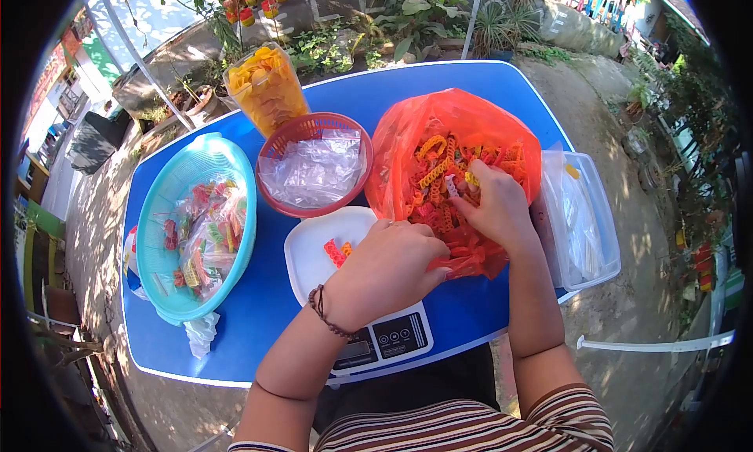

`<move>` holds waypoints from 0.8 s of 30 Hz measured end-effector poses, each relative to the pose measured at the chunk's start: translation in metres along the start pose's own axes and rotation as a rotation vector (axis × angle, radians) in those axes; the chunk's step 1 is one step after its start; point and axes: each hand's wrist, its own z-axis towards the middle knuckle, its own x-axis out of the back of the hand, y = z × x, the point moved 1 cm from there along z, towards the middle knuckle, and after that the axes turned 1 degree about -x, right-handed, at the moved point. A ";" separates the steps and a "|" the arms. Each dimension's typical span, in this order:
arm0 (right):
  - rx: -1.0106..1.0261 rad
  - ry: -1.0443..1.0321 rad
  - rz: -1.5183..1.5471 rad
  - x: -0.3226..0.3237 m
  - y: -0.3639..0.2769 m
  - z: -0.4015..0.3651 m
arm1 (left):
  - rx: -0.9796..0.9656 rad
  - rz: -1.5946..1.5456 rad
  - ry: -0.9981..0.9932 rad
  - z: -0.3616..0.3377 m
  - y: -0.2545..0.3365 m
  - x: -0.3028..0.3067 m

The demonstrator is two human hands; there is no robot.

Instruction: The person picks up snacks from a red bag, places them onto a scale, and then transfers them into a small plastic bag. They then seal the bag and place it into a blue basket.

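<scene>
A translucent red plastic bag [416,130] stands open on the blue table, full of twisted, ridged snack pieces [435,169] in red, orange and yellow. My right hand [500,205] is inside it, thumb and fingers curved around some pieces, a yellow one showing between them. At the bag's near edge, my left hand [388,267] has its fingers curled on the plastic. Beneath my left wrist is a digital kitchen scale [404,334] with a white tray [306,248] on top. A few red and orange snack pieces [337,252] lie in that tray, partly covered by my hand.
Left on the blue table [345,91] is a turquoise basket [149,216] of packed snack bags. A red basket [267,193] holds clear plastic bags, with a container of yellow chips [267,83] behind. A clear plastic box [608,256] stands at the right edge.
</scene>
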 end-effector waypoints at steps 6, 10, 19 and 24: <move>0.034 0.072 -0.053 -0.012 -0.006 -0.001 | -0.025 -0.078 0.211 -0.009 -0.019 0.025; 0.252 0.346 0.145 -0.014 -0.022 -0.006 | 0.088 -0.091 0.310 -0.021 -0.034 0.044; 0.408 -0.009 0.772 -0.039 -0.081 -0.044 | 0.195 -0.358 0.132 -0.041 -0.043 0.062; 0.425 -0.155 0.637 -0.028 -0.087 -0.047 | 0.305 -0.330 0.057 -0.047 -0.045 0.071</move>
